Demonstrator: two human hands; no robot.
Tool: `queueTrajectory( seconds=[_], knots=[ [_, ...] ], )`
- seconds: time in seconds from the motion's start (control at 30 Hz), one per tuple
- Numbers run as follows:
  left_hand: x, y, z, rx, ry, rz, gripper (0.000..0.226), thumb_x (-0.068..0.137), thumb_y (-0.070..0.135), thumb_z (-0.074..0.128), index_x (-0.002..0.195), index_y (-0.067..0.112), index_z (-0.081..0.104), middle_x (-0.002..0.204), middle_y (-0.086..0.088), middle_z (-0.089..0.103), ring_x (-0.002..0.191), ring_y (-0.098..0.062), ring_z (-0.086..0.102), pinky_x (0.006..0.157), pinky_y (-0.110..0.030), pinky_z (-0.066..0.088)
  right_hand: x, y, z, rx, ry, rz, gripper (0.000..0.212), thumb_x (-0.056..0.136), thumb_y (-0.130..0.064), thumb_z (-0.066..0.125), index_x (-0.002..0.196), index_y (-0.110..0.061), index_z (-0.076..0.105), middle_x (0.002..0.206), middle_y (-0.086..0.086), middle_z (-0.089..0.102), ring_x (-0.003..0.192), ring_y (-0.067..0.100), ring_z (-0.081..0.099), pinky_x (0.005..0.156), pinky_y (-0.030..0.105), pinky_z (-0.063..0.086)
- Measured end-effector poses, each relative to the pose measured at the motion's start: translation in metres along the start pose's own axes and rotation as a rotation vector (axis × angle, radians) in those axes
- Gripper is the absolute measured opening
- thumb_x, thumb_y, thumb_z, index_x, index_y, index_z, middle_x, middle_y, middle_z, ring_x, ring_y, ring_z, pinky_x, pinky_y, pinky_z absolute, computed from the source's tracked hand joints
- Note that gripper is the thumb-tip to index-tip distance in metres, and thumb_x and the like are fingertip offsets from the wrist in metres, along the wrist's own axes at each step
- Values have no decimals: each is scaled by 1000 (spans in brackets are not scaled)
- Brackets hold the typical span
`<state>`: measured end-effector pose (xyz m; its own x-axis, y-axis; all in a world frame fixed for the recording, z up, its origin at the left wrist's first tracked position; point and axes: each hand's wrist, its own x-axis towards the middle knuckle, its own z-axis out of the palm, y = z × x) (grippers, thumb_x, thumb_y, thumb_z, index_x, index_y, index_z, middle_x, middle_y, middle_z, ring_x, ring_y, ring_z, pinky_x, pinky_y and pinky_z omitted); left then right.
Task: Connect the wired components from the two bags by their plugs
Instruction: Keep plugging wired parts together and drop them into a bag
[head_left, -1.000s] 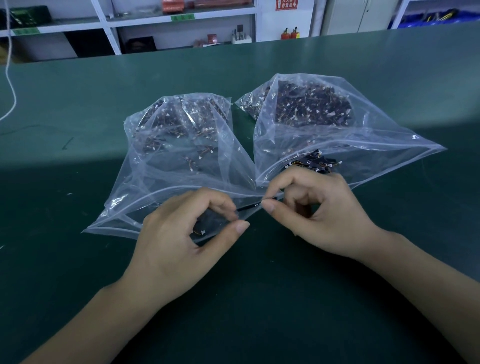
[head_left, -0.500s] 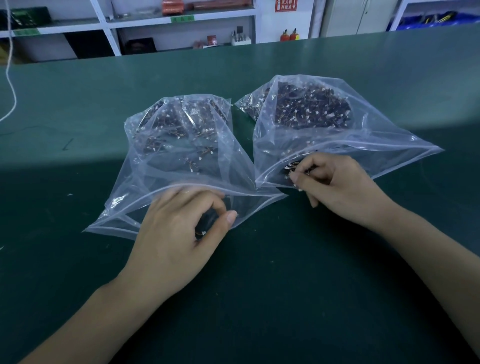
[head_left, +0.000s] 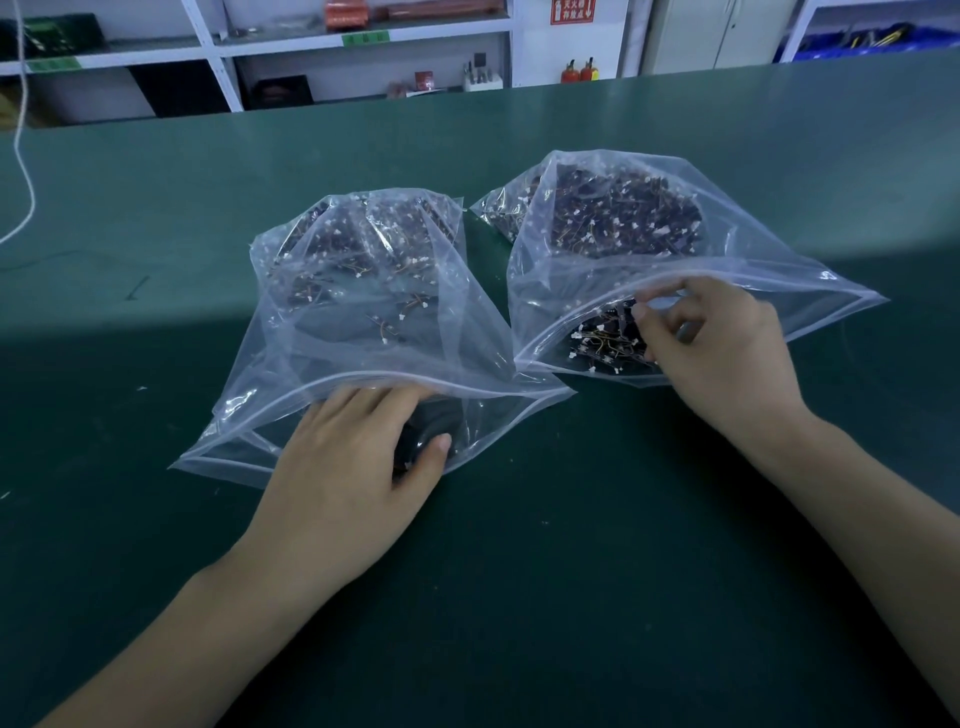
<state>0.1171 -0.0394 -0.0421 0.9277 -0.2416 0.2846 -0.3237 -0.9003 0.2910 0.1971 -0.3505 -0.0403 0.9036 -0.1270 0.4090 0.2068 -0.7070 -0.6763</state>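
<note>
Two clear zip bags lie side by side on the green table, mouths toward me. The left bag and the right bag each hold several small dark wired components with white plugs. My left hand reaches into the left bag's mouth with its fingers stretched under the plastic and its thumb outside. My right hand is in the right bag's mouth, fingers curled over a loose pile of components. Whether it pinches one is hidden.
A white cable hangs down onto the table at the far left. White shelving with boxes and small items stands behind the table's far edge.
Both hands met between the bags with pinched fingertips a second ago. They have moved apart: the left went into the left bag, the right went up into the right bag's mouth.
</note>
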Motion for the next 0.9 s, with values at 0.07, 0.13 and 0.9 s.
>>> queueTrajectory(
  seconds=[0.07,0.13,0.9],
  knots=[
    [1,-1,-2,1,16,-16,27,99,45,62,124,34,64,107,20,62,104,-10,54,84,-31,41,-2,-2,0,-41,8,-31,1,98,-31,70,99,-30,72,66,-17,67,60,13,61,72,32,53],
    [3,-5,-6,52,52,-31,27,97,41,65,123,32,66,108,13,68,105,-16,60,81,-35,47,-4,-5,1,-49,11,-54,7,97,-35,71,90,-31,71,63,-14,64,58,14,59,68,32,53],
    [6,-11,-10,71,191,156,7,94,20,75,96,24,80,93,11,68,84,-19,67,69,-38,57,-30,-28,15,218,-22,-396,39,100,-22,70,64,-12,57,49,-9,39,45,14,37,52,18,29]
  ],
)
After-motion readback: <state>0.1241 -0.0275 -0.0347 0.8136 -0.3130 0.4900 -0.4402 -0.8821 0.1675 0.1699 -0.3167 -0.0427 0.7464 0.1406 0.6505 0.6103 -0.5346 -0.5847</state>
